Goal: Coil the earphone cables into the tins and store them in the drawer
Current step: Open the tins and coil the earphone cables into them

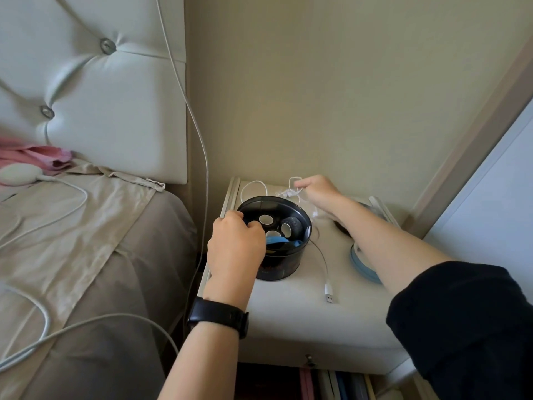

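The right hand point(315, 194) pinched the thin white earphone cable point(288, 193), which hung in loose loops by its fingers. The open black tin point(285, 264) stood on the counter point(288, 321), just left of that hand and closer to the person. The left hand point(235, 246) gripped the tin's rim.

Cannot see fingertips of left hand point(235, 246), sunk in black tin point(284, 265). Blue round thing point(363, 268) mostly behind right forearm, unidentifiable. Earphone cable point(287, 193) tangle blurred. Books point(337, 382) cut at bottom edge.
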The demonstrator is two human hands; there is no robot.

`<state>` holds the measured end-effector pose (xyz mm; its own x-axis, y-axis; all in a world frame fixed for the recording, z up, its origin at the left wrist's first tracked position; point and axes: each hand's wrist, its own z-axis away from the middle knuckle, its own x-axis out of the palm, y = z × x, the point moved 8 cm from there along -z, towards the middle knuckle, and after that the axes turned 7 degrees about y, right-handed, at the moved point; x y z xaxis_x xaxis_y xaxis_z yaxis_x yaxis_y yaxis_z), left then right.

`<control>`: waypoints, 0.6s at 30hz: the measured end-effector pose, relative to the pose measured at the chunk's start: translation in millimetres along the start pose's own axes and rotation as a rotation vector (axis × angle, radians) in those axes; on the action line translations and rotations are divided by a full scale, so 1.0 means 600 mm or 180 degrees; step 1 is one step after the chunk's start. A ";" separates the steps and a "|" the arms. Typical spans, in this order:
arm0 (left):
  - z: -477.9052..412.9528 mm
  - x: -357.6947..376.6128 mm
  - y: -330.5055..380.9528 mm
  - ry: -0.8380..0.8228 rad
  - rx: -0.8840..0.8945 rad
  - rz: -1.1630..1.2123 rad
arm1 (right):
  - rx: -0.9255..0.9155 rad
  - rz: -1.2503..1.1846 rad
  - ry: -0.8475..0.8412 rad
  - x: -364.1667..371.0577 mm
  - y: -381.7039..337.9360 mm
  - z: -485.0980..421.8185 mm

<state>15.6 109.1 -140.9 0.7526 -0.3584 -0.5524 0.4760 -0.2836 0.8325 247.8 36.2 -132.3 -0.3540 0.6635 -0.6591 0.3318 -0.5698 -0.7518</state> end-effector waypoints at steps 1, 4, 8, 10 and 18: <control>0.002 -0.002 0.001 0.0006 -0.0008 0.0002 | -0.0009 -0.0271 0.0153 -0.023 -0.011 0.002; 0.007 -0.011 0.008 0.0135 0.0044 0.0041 | 0.0118 -0.1625 0.0189 -0.081 -0.043 0.025; 0.016 -0.023 0.033 0.0347 0.0200 0.0591 | 0.0025 -0.3277 0.0189 -0.161 -0.085 0.080; 0.025 -0.027 0.050 0.0424 0.0351 0.0950 | -0.0113 -0.3808 0.0210 -0.198 -0.097 0.107; 0.122 0.018 0.160 -0.0309 0.1634 0.1555 | -0.0297 -0.4735 0.0043 -0.234 -0.082 0.218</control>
<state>36.5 12.9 -70.1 0.7698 -0.6221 -0.1428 -0.1973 -0.4447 0.8737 166.5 -92.1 -5.3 -0.4022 0.5994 0.6921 -0.2635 0.6482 -0.7145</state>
